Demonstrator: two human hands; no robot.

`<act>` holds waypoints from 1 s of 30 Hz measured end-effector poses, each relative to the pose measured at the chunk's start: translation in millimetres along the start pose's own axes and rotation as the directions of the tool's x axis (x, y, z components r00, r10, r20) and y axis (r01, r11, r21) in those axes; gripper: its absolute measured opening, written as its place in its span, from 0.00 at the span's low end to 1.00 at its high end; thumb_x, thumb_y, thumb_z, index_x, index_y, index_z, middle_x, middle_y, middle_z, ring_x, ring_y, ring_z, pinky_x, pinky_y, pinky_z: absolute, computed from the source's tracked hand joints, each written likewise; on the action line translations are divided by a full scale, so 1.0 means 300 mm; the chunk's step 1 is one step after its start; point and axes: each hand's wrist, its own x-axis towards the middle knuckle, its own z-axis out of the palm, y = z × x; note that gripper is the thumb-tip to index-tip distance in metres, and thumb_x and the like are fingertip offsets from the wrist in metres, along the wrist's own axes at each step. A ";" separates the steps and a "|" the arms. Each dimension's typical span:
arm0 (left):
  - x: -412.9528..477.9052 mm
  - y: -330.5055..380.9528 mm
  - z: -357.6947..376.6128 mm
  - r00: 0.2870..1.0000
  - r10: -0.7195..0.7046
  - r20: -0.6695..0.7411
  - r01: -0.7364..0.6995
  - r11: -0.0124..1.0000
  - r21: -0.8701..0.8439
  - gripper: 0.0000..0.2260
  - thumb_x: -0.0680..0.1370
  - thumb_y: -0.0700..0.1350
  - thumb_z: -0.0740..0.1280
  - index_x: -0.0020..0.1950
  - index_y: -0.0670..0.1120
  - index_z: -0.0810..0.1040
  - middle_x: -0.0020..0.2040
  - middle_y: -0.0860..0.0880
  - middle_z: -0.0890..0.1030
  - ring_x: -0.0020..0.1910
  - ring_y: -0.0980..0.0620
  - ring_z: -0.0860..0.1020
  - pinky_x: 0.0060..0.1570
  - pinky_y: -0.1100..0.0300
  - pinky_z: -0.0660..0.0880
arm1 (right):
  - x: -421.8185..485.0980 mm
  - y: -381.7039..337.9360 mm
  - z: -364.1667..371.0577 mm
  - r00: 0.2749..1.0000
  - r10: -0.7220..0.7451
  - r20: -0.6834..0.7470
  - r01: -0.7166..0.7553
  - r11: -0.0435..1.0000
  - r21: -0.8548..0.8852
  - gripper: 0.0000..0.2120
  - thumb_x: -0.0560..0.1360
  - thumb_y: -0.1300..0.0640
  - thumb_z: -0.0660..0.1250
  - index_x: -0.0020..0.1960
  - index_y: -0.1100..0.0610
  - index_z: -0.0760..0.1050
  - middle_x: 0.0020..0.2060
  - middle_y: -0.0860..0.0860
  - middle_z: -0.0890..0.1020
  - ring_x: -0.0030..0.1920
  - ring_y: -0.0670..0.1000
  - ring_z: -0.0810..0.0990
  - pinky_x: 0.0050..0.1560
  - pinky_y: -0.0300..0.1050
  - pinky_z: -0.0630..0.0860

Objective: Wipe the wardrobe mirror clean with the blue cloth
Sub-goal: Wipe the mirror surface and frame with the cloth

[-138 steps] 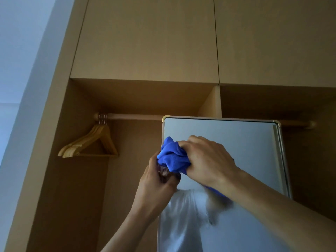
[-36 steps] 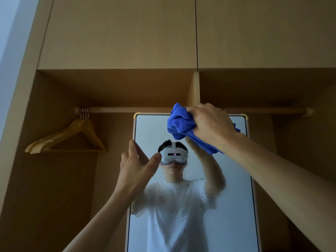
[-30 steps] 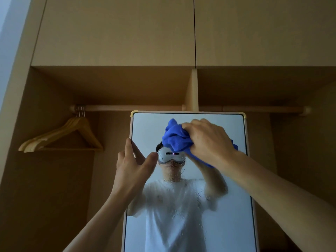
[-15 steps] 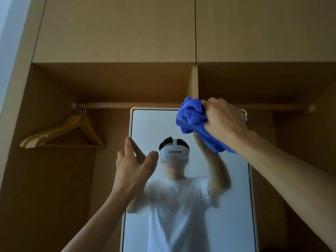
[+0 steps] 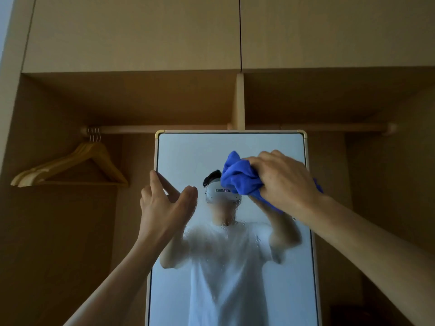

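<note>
Right hand (image 5: 282,182) grips the bunched blue cloth (image 5: 240,180) against the mirror (image 5: 188,151) glass, upper right area, just below the mirror's top edge. Left hand (image 5: 164,208): fingers straight, thumb spread, holds nothing, at the mirror's left frame. Droplets on the mirror's lower half. Wooden hangers (image 5: 70,165) left of the mirror.

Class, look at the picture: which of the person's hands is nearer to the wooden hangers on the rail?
Left. The left hand rests at the mirror's left edge, right of the hangers; the right hand grips the blue cloth farther right, near its right edge.
</note>
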 end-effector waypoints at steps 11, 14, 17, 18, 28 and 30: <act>-0.001 -0.002 0.005 0.999 0.023 -0.030 -0.021 0.998 0.063 0.48 0.72 0.70 0.62 0.83 0.51 0.43 0.79 0.43 0.60 0.79 0.41 0.58 0.71 0.41 0.65 | 0.082 0.169 -0.086 0.983 0.125 -0.136 -0.141 0.983 -0.119 0.11 0.76 0.57 0.69 0.57 0.52 0.74 0.43 0.49 0.73 0.46 0.53 0.74 0.39 0.47 0.66; 0.004 -0.012 0.015 0.998 0.036 -0.061 -0.030 0.995 0.095 0.46 0.76 0.68 0.64 0.83 0.50 0.44 0.79 0.43 0.60 0.79 0.41 0.57 0.71 0.42 0.66 | 0.105 0.231 -0.123 0.976 0.155 -0.151 -0.178 0.973 -0.150 0.07 0.77 0.57 0.67 0.55 0.54 0.73 0.43 0.52 0.75 0.46 0.56 0.76 0.37 0.50 0.72; 0.013 -0.013 0.019 0.998 0.032 -0.057 -0.026 0.995 0.100 0.45 0.77 0.67 0.64 0.83 0.50 0.44 0.80 0.42 0.59 0.79 0.40 0.58 0.71 0.41 0.67 | 0.074 0.240 -0.121 0.980 0.150 -0.134 -0.167 0.978 -0.122 0.06 0.77 0.58 0.67 0.53 0.54 0.73 0.41 0.51 0.74 0.44 0.56 0.76 0.38 0.52 0.76; 0.014 -0.011 0.019 0.998 0.026 -0.052 -0.021 0.995 0.093 0.45 0.78 0.66 0.64 0.83 0.50 0.44 0.80 0.42 0.58 0.79 0.39 0.59 0.71 0.41 0.67 | 0.055 0.235 -0.115 0.982 0.144 -0.125 -0.158 0.982 -0.107 0.05 0.77 0.58 0.67 0.52 0.53 0.73 0.40 0.50 0.74 0.44 0.55 0.76 0.38 0.52 0.76; -0.009 0.008 0.010 0.999 0.006 -0.039 -0.003 0.997 0.076 0.44 0.78 0.64 0.65 0.83 0.50 0.43 0.81 0.43 0.55 0.80 0.39 0.58 0.72 0.38 0.67 | -0.145 0.167 -0.052 0.991 0.118 0.066 -0.119 0.993 0.012 0.11 0.75 0.57 0.65 0.56 0.46 0.75 0.41 0.47 0.76 0.43 0.51 0.75 0.38 0.52 0.79; -0.009 0.010 0.004 1.000 -0.001 -0.031 0.003 0.997 0.074 0.44 0.78 0.65 0.65 0.83 0.51 0.44 0.81 0.43 0.56 0.79 0.39 0.59 0.70 0.39 0.68 | -0.142 0.173 -0.044 0.987 0.143 0.076 -0.142 0.990 -0.011 0.10 0.76 0.57 0.64 0.56 0.48 0.74 0.41 0.48 0.76 0.43 0.52 0.77 0.38 0.52 0.79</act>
